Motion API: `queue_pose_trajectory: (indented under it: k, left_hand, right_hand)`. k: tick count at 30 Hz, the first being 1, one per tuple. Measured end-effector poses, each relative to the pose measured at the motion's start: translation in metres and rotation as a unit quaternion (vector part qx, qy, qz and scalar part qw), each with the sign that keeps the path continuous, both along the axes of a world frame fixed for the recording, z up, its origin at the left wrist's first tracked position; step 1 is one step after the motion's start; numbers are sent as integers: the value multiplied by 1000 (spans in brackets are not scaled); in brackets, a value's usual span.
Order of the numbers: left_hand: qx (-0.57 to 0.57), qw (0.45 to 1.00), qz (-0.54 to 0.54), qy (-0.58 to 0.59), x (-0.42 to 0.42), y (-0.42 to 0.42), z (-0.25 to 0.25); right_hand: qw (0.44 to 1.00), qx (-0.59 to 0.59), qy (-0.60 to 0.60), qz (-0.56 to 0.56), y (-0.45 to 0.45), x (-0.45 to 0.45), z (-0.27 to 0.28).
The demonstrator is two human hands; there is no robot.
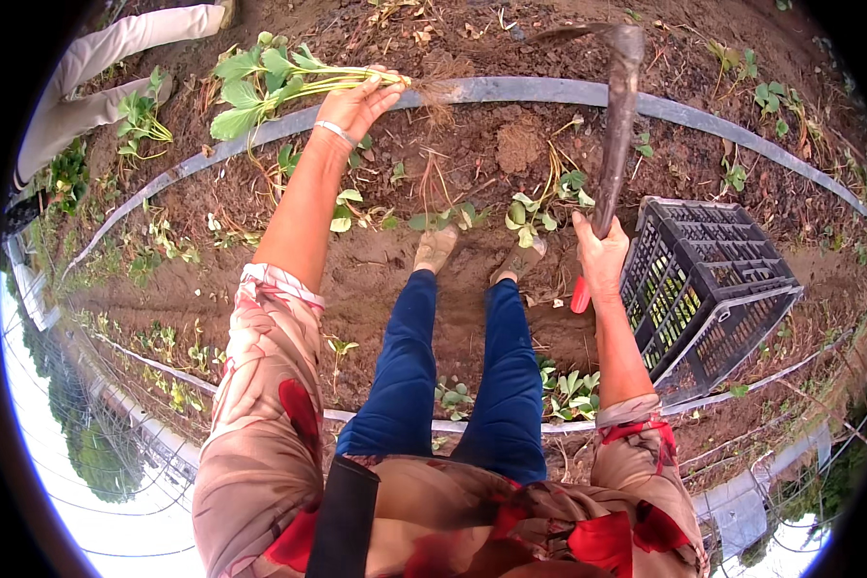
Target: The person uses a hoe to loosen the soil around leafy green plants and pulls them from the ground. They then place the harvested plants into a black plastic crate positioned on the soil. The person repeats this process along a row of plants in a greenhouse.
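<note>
My left hand [365,101] holds a strawberry plant [260,83] by its stems, leaves to the left and bare roots [441,83] to the right, above a flat grey drip hose [542,89]. My right hand [601,253] grips the lower end of the wooden handle of a hoe [619,130]; its metal blade [567,32] points left at the top. Beneath the right hand is a red object [580,295], partly hidden. Between the hands, uprooted strawberry plants [441,217] and a clump of soil or roots [519,144] lie on the ground.
A black plastic crate [715,289] stands at the right with green leaves inside. Another person's legs [108,72] are at the upper left, near a strawberry plant [141,119]. My feet [436,249] are in the furrow. A second pale hose [563,426] runs behind them.
</note>
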State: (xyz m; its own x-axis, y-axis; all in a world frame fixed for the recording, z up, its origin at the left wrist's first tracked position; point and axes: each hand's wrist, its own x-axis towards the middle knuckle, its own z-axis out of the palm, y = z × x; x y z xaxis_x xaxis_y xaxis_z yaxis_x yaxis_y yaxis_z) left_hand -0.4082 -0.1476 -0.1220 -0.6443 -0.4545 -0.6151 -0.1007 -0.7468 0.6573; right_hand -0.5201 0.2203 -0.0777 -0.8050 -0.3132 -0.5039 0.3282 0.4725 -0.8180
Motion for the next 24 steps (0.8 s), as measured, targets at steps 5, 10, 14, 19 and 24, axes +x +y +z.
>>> queue_pose_trajectory:
  k: [5, 10, 14, 19, 24]
  left_hand:
    - [-11, 1000, 2, 17, -38, 8, 12]
    - [-29, 999, 20, -20, -73, 8, 10]
    - [-26, 999, 34, -8, -112, 9, 2]
    - [-5, 999, 44, 26, -178, 25, -19]
    - [-72, 996, -18, 56, -222, 47, -44]
  right_hand:
    - [991, -36, 66, -107, -51, -59, -23]
    - [969, 28, -241, -56, -55, -34, -54]
    - [968, 10, -238, -82, -57, -22, -54]
    - [965, -46, -221, -133, -48, 6, -77]
    - [958, -57, -234, -159, -40, 20, -83]
